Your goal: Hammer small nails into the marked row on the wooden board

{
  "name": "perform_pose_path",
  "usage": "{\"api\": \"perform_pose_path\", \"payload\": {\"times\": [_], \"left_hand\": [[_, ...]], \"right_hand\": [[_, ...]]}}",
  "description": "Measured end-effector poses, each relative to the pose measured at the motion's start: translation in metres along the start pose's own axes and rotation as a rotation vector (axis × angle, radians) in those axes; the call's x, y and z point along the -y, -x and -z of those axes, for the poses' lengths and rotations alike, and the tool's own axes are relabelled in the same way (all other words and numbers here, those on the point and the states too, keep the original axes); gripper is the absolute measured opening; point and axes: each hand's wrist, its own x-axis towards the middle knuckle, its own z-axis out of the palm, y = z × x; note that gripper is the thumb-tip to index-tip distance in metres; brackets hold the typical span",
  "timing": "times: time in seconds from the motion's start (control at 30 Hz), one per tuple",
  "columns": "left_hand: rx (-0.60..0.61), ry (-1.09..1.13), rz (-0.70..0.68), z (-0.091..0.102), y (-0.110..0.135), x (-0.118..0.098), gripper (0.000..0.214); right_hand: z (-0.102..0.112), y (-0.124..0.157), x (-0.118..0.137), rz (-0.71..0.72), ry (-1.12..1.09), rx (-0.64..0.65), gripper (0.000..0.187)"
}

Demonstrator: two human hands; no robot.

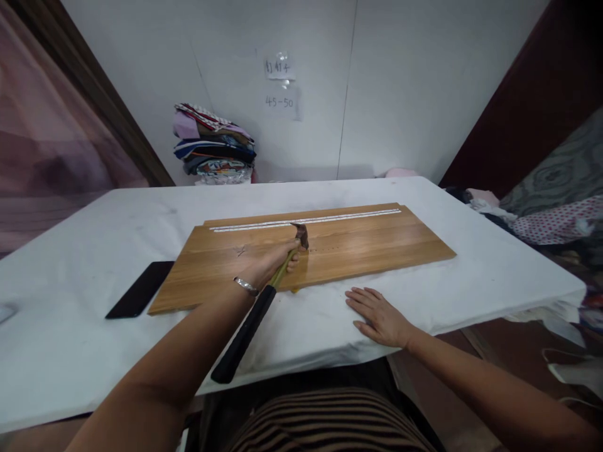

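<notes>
My left hand (pixel 282 254) is closed round a claw hammer (pixel 302 236), high on its yellowish shaft just below the metal head. The hammer's black grip slants back toward me over the table edge. Its head is over a wood-grain board (pixel 367 242), close to a short row of small nails (pixel 325 248) standing in the board; whether it touches one I cannot tell. Left of that hand, a few loose nails (pixel 242 250) lie on the board. My right hand (pixel 379 317) rests flat on the white cloth in front of the board, fingers stretched out, holding nothing.
Two white strips (pixel 306 221) run along the board's far side. A flat black object (pixel 141 290) lies by its left end on the white-covered table (pixel 494 282). Folded clothes (pixel 214 144) are stacked at the back, against the wall. More cloth (pixel 556 220) is heaped beyond the right edge.
</notes>
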Motion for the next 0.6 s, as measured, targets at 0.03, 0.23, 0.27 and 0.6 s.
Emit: {"api": "perform_pose_path", "payload": {"times": [0.03, 0.23, 0.27, 0.6], "left_hand": [[-0.003, -0.005, 0.003, 0.0002, -0.0001, -0.0004, 0.024], [0.056, -0.014, 0.005, 0.0006, 0.0001, -0.0033, 0.026], [0.062, -0.015, -0.005, 0.0001, 0.0005, -0.0034, 0.025], [0.043, -0.020, -0.013, -0.0001, 0.0001, -0.0032, 0.025]], "right_hand": [[0.0002, 0.0000, 0.0001, 0.000, 0.006, 0.003, 0.052], [-0.0001, 0.0000, -0.0006, -0.004, 0.019, 0.027, 0.052], [-0.0003, 0.0000, -0.0010, -0.003, 0.017, 0.029, 0.052], [-0.0003, 0.0002, -0.0005, -0.004, 0.006, 0.018, 0.052]]}}
